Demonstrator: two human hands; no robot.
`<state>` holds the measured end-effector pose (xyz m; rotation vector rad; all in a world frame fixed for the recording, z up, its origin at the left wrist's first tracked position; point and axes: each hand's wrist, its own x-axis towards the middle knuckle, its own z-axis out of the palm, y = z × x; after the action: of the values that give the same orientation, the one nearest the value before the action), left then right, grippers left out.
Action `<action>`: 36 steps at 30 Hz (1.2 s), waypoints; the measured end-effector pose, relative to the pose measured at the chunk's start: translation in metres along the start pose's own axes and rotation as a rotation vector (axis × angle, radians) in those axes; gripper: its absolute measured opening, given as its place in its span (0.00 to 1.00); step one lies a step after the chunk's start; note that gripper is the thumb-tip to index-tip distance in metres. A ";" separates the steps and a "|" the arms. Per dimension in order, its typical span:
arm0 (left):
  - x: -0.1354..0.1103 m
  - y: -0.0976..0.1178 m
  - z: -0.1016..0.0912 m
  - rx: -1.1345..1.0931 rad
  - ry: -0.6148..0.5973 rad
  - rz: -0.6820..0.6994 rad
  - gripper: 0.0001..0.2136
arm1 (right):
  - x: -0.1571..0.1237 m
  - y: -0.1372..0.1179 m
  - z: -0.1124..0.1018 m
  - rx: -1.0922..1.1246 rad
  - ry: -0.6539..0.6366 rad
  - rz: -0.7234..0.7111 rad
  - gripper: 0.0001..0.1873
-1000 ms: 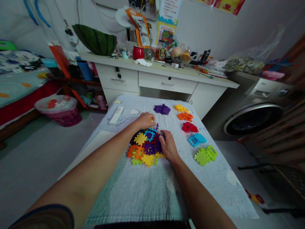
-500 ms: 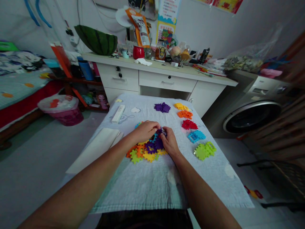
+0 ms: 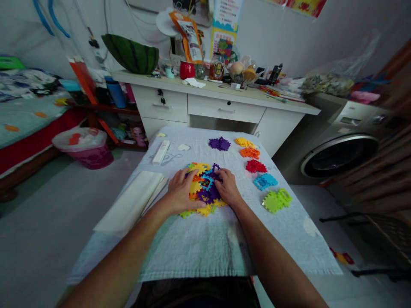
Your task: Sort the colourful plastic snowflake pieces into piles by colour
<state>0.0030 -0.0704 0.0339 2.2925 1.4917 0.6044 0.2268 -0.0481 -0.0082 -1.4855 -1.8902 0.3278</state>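
Observation:
A mixed pile of gear-edged plastic building pieces (image 3: 199,170) lies on the cloth-covered table, with yellow, orange, green, blue and purple ones overlapping. My left hand (image 3: 180,192) rests against the pile's left side, thumb and fingers spread wide around it. At the right side, my right hand (image 3: 229,188) touches purple pieces (image 3: 210,194), its fingers bent and the thumb apart from them. A square purple frame piece (image 3: 215,167) stands out just beyond the right fingertips. Part of the pile is hidden under both hands.
Sorted heaps lie farther out: purple (image 3: 219,143), yellow (image 3: 244,142), orange (image 3: 249,153), red (image 3: 255,166), blue (image 3: 265,182) and green (image 3: 276,201). A white box (image 3: 161,152) and a folded white cloth (image 3: 131,201) lie left. A white desk (image 3: 224,109) stands behind the table.
My left hand has moved left and down from the middle of the pile, opening from a pinch to a wide spread. My right hand stays nearly in place beside the purple pieces.

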 end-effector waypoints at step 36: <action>0.023 -0.028 0.020 -0.211 0.385 -0.004 0.17 | 0.005 0.012 -0.023 0.578 0.266 0.395 0.14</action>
<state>-0.0002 -0.0392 0.0069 2.0909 1.5051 1.1959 0.2505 -0.0450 0.0032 -1.3974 -1.1494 0.7470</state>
